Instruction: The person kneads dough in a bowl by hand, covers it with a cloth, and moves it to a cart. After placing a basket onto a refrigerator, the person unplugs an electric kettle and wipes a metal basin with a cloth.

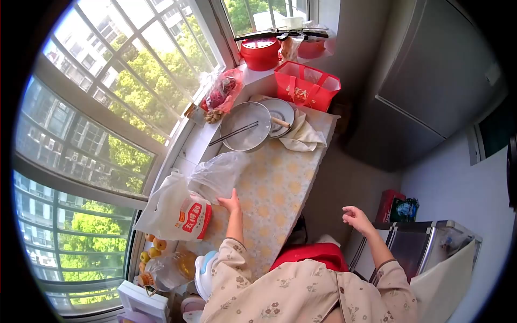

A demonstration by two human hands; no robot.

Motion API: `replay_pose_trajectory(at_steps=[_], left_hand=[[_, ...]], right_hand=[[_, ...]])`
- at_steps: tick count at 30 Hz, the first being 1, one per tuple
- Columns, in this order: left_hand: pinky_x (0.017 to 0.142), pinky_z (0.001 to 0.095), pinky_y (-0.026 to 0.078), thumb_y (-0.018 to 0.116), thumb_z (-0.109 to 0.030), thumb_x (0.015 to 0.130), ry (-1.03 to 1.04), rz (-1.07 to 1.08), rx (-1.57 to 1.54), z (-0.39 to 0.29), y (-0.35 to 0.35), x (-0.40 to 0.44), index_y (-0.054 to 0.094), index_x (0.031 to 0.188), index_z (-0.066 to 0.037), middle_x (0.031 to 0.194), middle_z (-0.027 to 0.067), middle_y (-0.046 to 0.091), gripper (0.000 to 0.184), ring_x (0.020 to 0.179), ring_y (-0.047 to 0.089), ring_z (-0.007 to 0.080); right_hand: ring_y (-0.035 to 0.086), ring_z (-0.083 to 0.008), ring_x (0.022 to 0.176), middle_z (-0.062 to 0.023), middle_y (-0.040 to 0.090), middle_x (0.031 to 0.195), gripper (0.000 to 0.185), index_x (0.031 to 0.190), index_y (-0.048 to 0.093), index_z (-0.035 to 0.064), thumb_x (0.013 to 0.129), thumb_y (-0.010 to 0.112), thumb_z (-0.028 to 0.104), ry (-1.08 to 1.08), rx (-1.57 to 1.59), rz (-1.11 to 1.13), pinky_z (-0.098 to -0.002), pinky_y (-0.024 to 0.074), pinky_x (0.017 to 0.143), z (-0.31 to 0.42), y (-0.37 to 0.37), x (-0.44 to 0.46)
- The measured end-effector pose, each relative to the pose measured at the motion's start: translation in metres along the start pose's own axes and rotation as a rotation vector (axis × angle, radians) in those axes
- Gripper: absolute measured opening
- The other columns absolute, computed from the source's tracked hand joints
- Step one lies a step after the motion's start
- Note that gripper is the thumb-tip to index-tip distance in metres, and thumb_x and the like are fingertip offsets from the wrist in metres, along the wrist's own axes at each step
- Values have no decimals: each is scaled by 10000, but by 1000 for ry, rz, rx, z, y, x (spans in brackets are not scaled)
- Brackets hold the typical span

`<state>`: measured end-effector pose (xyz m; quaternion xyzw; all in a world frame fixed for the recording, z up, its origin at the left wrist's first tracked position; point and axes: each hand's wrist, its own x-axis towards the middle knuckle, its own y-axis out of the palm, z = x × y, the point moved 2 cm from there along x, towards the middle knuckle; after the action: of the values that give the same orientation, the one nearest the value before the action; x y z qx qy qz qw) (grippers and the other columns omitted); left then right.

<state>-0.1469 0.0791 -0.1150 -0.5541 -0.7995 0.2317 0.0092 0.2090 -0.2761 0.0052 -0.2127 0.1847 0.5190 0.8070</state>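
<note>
At the left side of the table, my left hand (230,203) has its thumb and finger stretched apart. It is at the edge of a clear plastic bag (219,173); whether it touches the plastic, I cannot tell. Just left of the hand stands a white bag with a red printed label (195,218). My right hand (357,219) is raised away from the table, its fingers loosely bent and apart, with nothing visible in them. Farther back sits a round metal pan (246,142) with a pair of dark chopsticks (233,133) lying across it.
Beside the pan are a plate (284,106), a wooden stick (280,123) and a cream cloth (304,135). A red shopping bag (307,86) and a red pot (260,54) stand behind. An oil jug (182,266) is near left. A patterned tablecloth (274,188) covers the table.
</note>
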Motion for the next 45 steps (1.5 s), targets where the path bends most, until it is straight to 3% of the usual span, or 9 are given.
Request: replay_pose_trajectory(at_steps=[5,7,11,17,20,24,33,40,45], left_hand=[[807,289,492,596,-234,919,-305,321,-331,-36,4,18,424,1307,33,1236,127,537,501,929,636,230],[793,283,487,528,-275,956,-165,298,-235,-11,7,25,603,1116,16,1016,95,665,341,959,629,204],[822,317,472,514,-302,957,32,223,-58,-6,-22,-48,667,989,19,958,142,688,357,945,636,212],[813,319,464,529,-273,947,-24,147,96,-14,-49,-146,675,991,17,953,144,688,327,911,632,200],[777,287,468,531,-263,947,-197,102,34,-31,-45,-171,674,998,11,944,107,689,314,857,618,144],[742,263,468,528,-265,950,-221,23,-57,-50,-32,-182,674,1008,7,928,78,686,313,804,596,101],[834,333,478,523,-286,950,-214,-18,212,-70,-13,-203,669,1041,20,978,162,694,351,957,652,235],[826,353,481,529,-303,944,-198,-130,203,-83,-7,-228,656,1065,11,987,183,685,360,953,655,281],[807,382,484,535,-309,936,-243,-232,219,-67,-13,-248,625,1087,17,979,206,673,369,952,649,320]], right_hand=[[543,-273,1063,-185,482,1244,651,1356,431,111,783,718,226,-33,-281,31,-364,468,894,37,26,99],[443,-361,1203,-218,391,1344,778,1398,370,139,740,743,318,-137,-529,23,-425,400,995,57,38,147],[266,-394,1331,-188,252,1449,910,1431,306,214,676,777,404,-328,-902,-130,-514,323,1041,103,47,242],[314,-392,1292,-180,279,1424,887,1406,345,199,665,787,405,-446,-1265,-139,-498,377,998,149,62,330],[550,-372,1037,-148,424,1275,521,1218,509,171,730,693,169,-397,-1055,129,-450,491,816,150,59,349],[586,-356,954,-112,542,1105,375,1095,590,158,741,566,38,-478,-957,254,-421,491,780,137,26,351],[619,-297,917,-58,596,1024,323,931,662,120,670,563,-42,-958,-844,149,-389,501,761,284,-26,351],[615,-282,899,-38,591,1013,285,889,651,136,693,556,-48,-1192,-897,102,-388,504,734,350,38,399],[616,-292,893,-71,593,970,177,948,638,154,777,608,187,-1038,-966,72,-415,496,727,362,75,431]])
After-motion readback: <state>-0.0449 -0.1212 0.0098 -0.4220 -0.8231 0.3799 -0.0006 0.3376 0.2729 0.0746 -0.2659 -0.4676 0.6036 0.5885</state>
